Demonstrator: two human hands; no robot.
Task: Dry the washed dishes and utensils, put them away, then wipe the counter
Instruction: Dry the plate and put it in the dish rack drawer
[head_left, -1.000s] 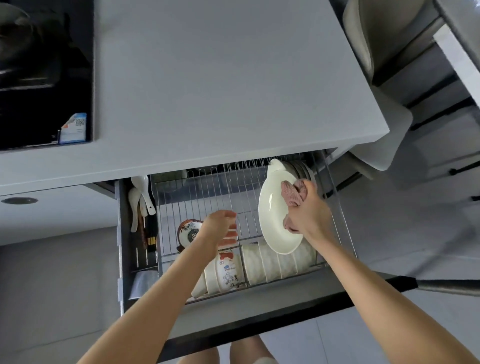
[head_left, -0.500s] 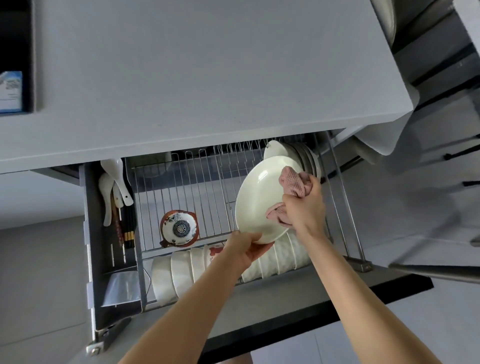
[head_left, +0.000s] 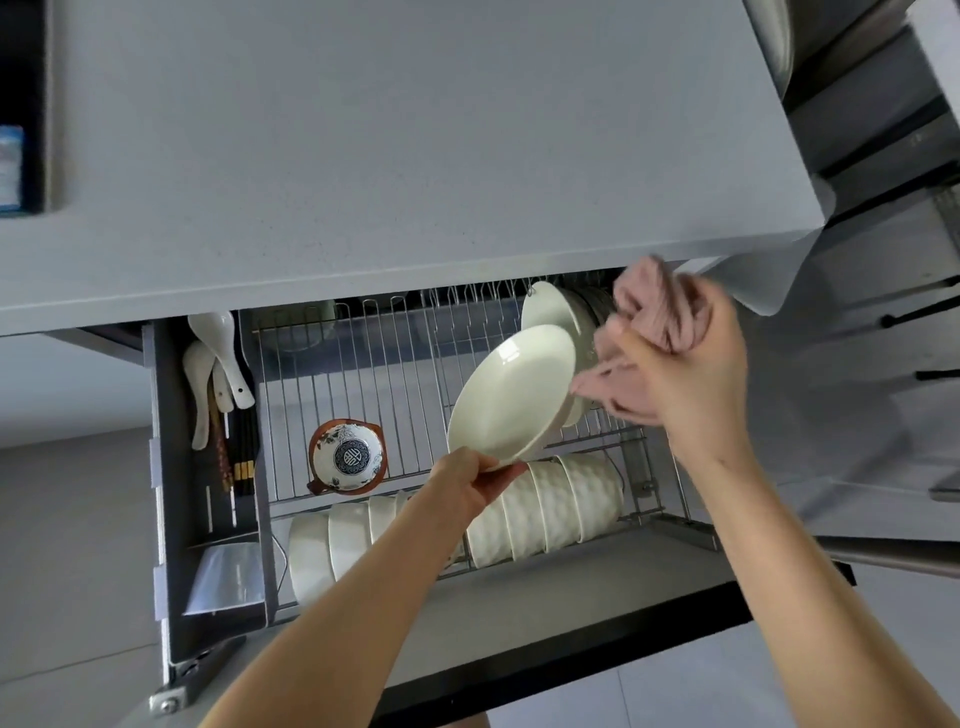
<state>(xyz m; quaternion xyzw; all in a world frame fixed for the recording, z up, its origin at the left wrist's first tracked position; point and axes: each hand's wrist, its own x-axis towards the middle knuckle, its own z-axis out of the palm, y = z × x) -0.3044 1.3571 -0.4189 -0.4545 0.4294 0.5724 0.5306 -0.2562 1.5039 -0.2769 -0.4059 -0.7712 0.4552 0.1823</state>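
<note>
Centre of the frame: a white plate (head_left: 511, 395), tilted with its hollow face toward the camera, held above the wire rack (head_left: 363, 374) of an open drawer (head_left: 171, 467). The left hand (head_left: 470, 488) pinches the plate's lower rim, thumb on the near face and fingers curled behind. At centre right, the right hand (head_left: 685, 379) is clenched round a bunched pink cloth (head_left: 649, 332), just beside the plate's right edge; contact cannot be told. Lower centre: a row of white bowls (head_left: 550, 509) on edge. Left of centre: a patterned bowl (head_left: 347, 457), spoons (head_left: 218, 358) and chopsticks (head_left: 244, 447). Upper frame: grey counter (head_left: 363, 156).
</note>
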